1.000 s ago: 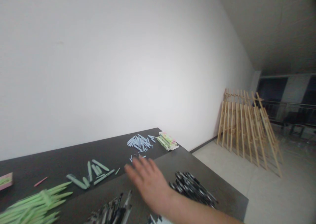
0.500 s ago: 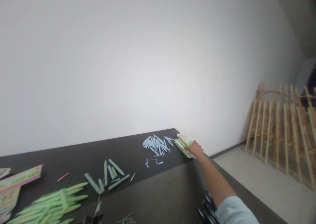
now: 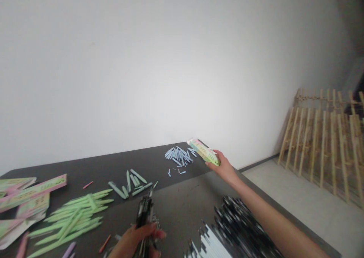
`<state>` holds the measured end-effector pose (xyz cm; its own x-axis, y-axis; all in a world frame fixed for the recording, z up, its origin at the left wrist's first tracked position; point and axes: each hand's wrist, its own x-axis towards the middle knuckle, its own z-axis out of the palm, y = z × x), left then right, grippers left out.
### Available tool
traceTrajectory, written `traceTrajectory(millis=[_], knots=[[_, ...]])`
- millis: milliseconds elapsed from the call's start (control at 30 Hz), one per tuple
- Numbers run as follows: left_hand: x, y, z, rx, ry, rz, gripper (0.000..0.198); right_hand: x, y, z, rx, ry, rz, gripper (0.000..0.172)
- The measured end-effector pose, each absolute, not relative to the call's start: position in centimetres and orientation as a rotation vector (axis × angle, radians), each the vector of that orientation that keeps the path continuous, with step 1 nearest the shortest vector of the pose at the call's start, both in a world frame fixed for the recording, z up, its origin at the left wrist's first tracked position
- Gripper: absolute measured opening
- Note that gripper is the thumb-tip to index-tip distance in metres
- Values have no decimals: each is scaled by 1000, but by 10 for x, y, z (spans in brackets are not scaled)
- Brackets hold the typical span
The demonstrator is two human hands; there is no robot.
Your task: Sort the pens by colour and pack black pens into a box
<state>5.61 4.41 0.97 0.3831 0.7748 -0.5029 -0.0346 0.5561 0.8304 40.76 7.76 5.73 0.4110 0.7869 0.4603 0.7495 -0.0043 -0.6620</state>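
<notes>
My right hand (image 3: pixel 222 166) is closed round one end of a flat pastel box (image 3: pixel 203 150) with green, yellow and pink print, raised at the table's far right end. My left hand (image 3: pixel 139 237), low in the view, grips a bundle of dark pens (image 3: pixel 144 211), slightly blurred. Between the hands and toward me lie a heap of black pens (image 3: pixel 241 225) and a batch of white sticks (image 3: pixel 212 246). Near the box is a pile of small light-blue pointed sticks (image 3: pixel 179 155).
Grey-green tapered pieces (image 3: pixel 133 182) and a bright green pile of pointed sticks (image 3: pixel 76 216) lie on the dark table (image 3: pixel 99 167). Printed packets (image 3: pixel 34 193) overlap at the left. A pale wall rises behind; a wooden slatted rack (image 3: pixel 321 144) stands on the floor at right.
My right hand has lifted the pastel box from the table's right edge and tilted it. My left hand has come into view with the dark pens. The view has shifted, showing more of the near table.
</notes>
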Motion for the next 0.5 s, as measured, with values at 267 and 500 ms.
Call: traceTrajectory(millis=[267, 500], knots=[[135, 73, -6, 999, 1114, 468, 23, 334, -47, 47, -1575, -1445, 118, 68], [132, 79, 6, 1043, 1083, 486, 21, 325, -86, 26, -1534, -1385, 119, 69]])
